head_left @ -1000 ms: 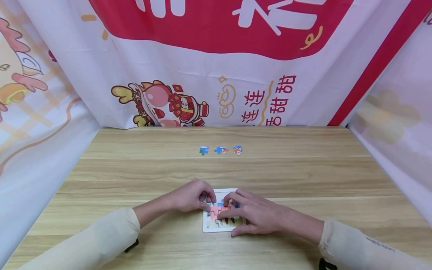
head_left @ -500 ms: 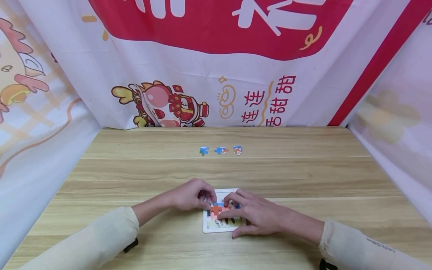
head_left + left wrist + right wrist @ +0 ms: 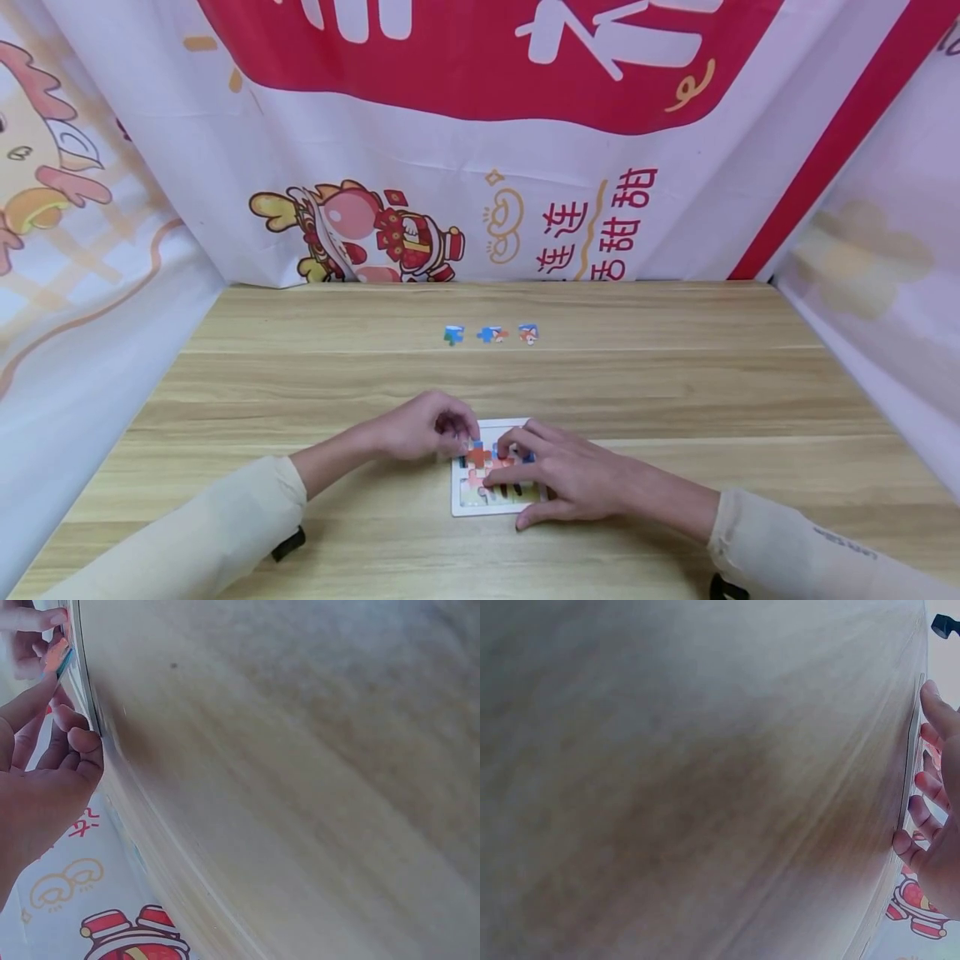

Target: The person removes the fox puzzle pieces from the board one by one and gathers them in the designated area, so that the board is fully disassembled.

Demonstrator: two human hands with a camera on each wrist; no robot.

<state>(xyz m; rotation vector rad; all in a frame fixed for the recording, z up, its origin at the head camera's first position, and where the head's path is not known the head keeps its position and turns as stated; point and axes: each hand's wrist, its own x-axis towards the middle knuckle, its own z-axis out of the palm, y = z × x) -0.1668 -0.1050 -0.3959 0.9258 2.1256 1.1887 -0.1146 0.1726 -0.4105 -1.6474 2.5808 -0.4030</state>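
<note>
Wooden table [image 3: 675, 392], small white puzzle tray [image 3: 491, 508] with bright pieces. Left hand [image 3: 423, 429] pinching orange piece [image 3: 477, 456]; right hand [image 3: 558, 475] flat, fingers pressing tray.

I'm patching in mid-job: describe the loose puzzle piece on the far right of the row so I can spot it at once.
On the wooden table, look beyond the white puzzle tray under the hands, toward the banner. Three small loose pieces lie there in a row; yours, the rightmost piece, is the only one showing red-orange and white with blue, while the leftmost piece shows green.

Wooden table [image 3: 675, 392], festive banner backdrop [image 3: 480, 142]
</note>
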